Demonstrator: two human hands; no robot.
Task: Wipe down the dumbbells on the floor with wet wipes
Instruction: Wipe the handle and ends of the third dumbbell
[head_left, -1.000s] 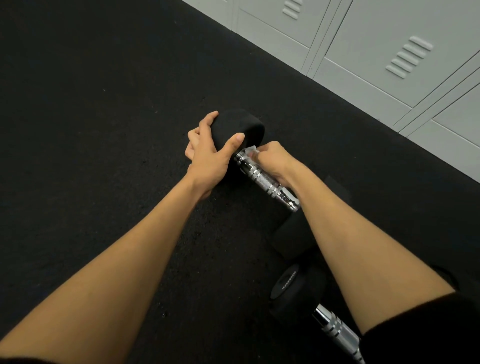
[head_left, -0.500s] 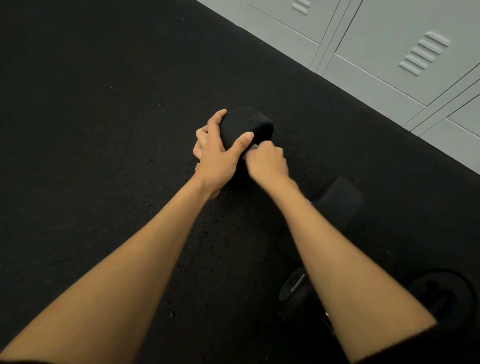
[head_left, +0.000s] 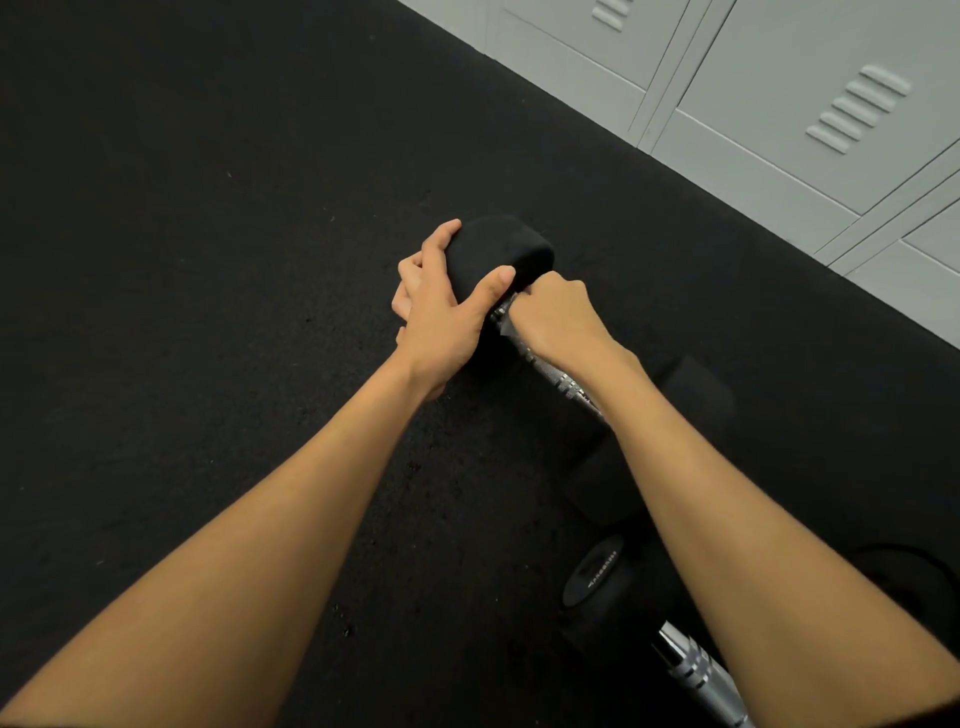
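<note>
Two bare hands hold a black dumbbell (head_left: 498, 249) lying on a dark floor (head_left: 208, 260), seen from above.

The left hand (head_left: 441, 317) wraps over the dumbbell's far round end, thumb on the near side and fingers over the top. The right hand (head_left: 558, 317), fingers curled, grips the shiny ridged handle (head_left: 566, 384) just beside that end, close to the left thumb. A small pale scrap (head_left: 511, 300) shows at its fingertips, too small to identify. A second dumbbell (head_left: 597, 577), with faint lettering on its round end and a chrome handle, lies nearer at lower right, partly under the right forearm. Grey lockers (head_left: 779, 104) with vent slots line the upper right.
</note>
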